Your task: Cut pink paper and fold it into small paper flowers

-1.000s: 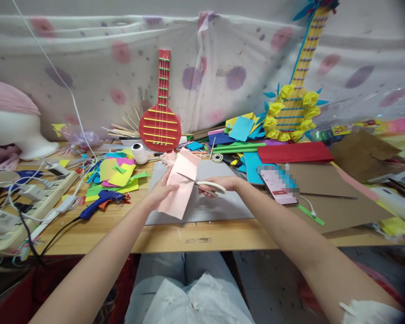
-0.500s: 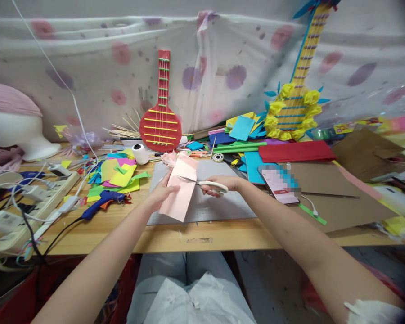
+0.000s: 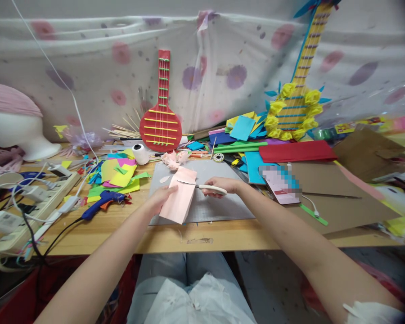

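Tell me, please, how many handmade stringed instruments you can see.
2: a red instrument at the back of the table, left of centre, and a yellow instrument with yellow flowers, further right. Others could be hidden under the clutter.

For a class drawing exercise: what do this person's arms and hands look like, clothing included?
The left hand and right hand are ungloved, with no watch or bracelet visible. Both forearms are bare. A white sleeve with an uneven edge shows on the right; no left sleeve is in view.
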A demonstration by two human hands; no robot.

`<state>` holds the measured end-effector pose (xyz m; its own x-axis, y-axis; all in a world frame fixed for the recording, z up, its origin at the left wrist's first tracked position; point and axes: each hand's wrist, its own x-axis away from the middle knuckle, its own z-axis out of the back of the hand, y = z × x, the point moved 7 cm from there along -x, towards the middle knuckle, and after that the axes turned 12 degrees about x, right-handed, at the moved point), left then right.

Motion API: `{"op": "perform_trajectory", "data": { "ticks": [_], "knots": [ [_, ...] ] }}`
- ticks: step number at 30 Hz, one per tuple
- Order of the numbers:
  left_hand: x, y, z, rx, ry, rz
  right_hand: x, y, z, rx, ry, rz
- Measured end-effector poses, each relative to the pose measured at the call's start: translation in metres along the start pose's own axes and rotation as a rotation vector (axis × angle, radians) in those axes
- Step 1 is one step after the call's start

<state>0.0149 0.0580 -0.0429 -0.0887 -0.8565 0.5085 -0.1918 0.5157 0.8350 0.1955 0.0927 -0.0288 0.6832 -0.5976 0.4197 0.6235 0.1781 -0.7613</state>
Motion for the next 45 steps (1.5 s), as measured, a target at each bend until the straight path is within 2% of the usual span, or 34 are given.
{"op": "perform_trajectory", "data": {
  "ticks": [7, 19, 29, 40, 45],
  "knots": [
    [-0.002, -0.006, 0.003, 0.036, -0.029, 0.071, -0.009, 0.011, -0.001, 0.045, -0.014, -0.013],
    [-0.001, -0.01, -0.004, 0.066, -0.082, 0.1, -0.011, -0.009, -0.021, -0.154, -0.268, 0.096],
    [-0.008, -0.019, 0.0, 0.104, -0.092, 0.158, -0.007, -0.015, -0.016, -0.096, -0.12, 0.075],
    [-0.004, -0.021, 0.004, 0.094, -0.099, 0.228, -0.017, -0.014, -0.023, -0.058, -0.192, 0.142],
    [-0.006, -0.02, 0.003, 0.084, -0.092, 0.191, -0.023, -0.005, -0.021, -0.039, -0.123, 0.092]
  ]
}}
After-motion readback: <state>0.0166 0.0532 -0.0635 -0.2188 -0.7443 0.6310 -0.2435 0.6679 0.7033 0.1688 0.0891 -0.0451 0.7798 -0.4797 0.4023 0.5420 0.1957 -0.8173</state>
